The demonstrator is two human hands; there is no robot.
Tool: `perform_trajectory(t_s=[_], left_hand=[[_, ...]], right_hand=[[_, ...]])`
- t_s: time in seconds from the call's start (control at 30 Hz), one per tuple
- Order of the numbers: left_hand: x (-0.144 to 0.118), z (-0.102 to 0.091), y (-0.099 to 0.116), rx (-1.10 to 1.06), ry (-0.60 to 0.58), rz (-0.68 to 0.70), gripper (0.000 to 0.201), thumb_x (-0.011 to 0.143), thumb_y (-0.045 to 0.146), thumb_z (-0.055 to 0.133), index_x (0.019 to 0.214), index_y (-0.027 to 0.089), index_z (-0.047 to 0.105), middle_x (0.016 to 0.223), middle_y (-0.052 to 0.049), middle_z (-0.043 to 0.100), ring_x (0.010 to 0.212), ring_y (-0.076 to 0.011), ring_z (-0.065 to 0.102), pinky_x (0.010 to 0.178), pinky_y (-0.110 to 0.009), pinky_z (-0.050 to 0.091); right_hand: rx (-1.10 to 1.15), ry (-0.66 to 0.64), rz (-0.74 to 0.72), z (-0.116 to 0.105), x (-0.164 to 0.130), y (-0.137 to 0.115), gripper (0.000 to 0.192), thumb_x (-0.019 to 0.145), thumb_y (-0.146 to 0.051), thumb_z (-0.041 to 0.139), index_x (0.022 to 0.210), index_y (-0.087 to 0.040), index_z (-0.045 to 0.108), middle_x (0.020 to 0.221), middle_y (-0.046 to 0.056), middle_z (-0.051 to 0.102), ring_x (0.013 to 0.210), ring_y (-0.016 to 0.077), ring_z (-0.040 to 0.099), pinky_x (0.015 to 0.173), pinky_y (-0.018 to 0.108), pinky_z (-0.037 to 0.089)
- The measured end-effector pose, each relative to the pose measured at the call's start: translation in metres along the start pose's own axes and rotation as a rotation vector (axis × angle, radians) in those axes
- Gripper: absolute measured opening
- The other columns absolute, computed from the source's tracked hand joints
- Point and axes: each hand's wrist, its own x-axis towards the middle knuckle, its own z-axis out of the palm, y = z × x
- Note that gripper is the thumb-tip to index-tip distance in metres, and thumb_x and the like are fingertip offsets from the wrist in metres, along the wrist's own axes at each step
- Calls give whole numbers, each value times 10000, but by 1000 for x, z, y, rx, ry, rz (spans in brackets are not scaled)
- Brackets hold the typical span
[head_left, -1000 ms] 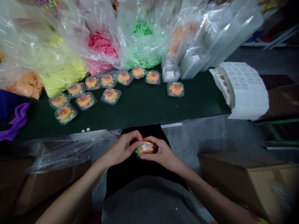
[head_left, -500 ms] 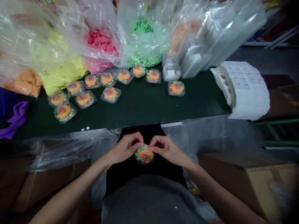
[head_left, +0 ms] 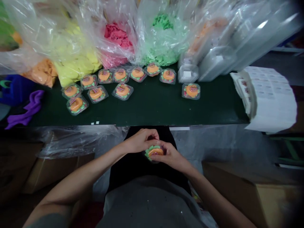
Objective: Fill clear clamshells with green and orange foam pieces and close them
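Observation:
Over my lap, past the table's near edge, I hold a small clear plastic box point(head_left: 150, 155) with an orange-topped toy burger and green pieces inside. My right hand point(head_left: 173, 155) grips its right side, the thumb lying across the lid. The fingers of my left hand point(head_left: 142, 141) are curled and pinched at the far rim, thumb along the edge; the exact contact is partly hidden. On the dark green table point(head_left: 147, 110) stand several matching filled boxes, such as one at the front left point(head_left: 77, 104) and one apart at the right point(head_left: 191, 91).
Bags of yellow point(head_left: 78, 68), pink point(head_left: 117, 36) and green point(head_left: 161, 41) soft material line the table's back. Stacked clear containers point(head_left: 217, 61) lean at the right beside label sheets point(head_left: 273, 95). A purple cloth point(head_left: 27, 110) lies left. Cardboard boxes point(head_left: 237, 183) flank me.
My right hand has shifted from pinching the far rim to gripping the box's right side, thumb over the lid. The view has moved, so the table contents appear farther right.

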Motion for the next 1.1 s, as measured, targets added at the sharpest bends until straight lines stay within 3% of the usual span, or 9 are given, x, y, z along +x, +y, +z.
perform_trajectory(t_s=[0.1, 0.2, 0.37, 0.53, 0.7, 0.8, 0.97, 1.1], left_hand=[[-11, -5, -5, -48, 74, -51, 295, 959, 447, 578, 885, 162, 603, 757, 5, 587, 679, -121, 503, 618, -239, 394], [-32, -5, -6, 76, 143, -93, 349, 1014, 484, 479, 886, 177, 585, 741, 20, 538, 677, -121, 470, 628, -251, 374], [-57, 11, -2, 112, 164, -76, 348, 1053, 426, 415, 826, 188, 529, 724, 32, 479, 682, -120, 442, 662, -266, 352], [-47, 19, -8, -18, 243, -74, 365, 1031, 422, 462, 756, 182, 483, 704, 35, 426, 669, -115, 389, 628, -251, 312], [-31, 22, -19, -264, 332, -71, 381, 984, 507, 536, 791, 180, 502, 688, 40, 468, 641, -109, 414, 622, -235, 341], [-33, 33, -17, -241, 382, -86, 373, 1010, 511, 485, 831, 185, 513, 717, 30, 504, 665, -118, 457, 645, -242, 370], [-40, 55, -9, -1, 539, -149, 301, 1044, 420, 430, 843, 203, 489, 730, 35, 507, 666, -124, 474, 653, -255, 351], [-38, 62, -10, 7, 594, -199, 339, 1052, 417, 396, 789, 210, 451, 676, 43, 464, 624, -126, 457, 621, -267, 324]], right_hand=[[52, 68, 9, 0, -3, 1, 349, 790, -400, 831, 1065, -218, 715, 947, 11, 706, 832, 162, 626, 782, 289, 505], [106, 115, 16, -1, -6, 2, 318, 790, -406, 835, 1021, -219, 722, 918, 7, 707, 818, 159, 628, 788, 286, 509], [155, 104, 16, 3, -9, -1, 309, 778, -385, 852, 1013, -228, 728, 908, 0, 703, 797, 147, 623, 777, 273, 509], [193, 159, 52, 8, -9, -3, 338, 748, -414, 874, 1001, -235, 736, 903, 1, 714, 797, 156, 629, 774, 283, 504], [267, 338, 37, 7, 0, 0, 362, 723, -451, 883, 960, -215, 745, 853, 18, 720, 734, 158, 609, 670, 279, 473], [432, 434, 21, 10, 9, 2, 362, 731, -461, 871, 972, -221, 748, 933, 46, 744, 800, 187, 647, 671, 287, 501], [547, 520, -51, 24, 21, 5, 353, 746, -473, 852, 973, -223, 750, 1050, 45, 763, 989, 210, 681, 889, 314, 537], [605, 593, -95, 34, 23, 5, 369, 725, -453, 873, 997, -230, 761, 1091, 35, 766, 1076, 222, 674, 1015, 338, 507]])
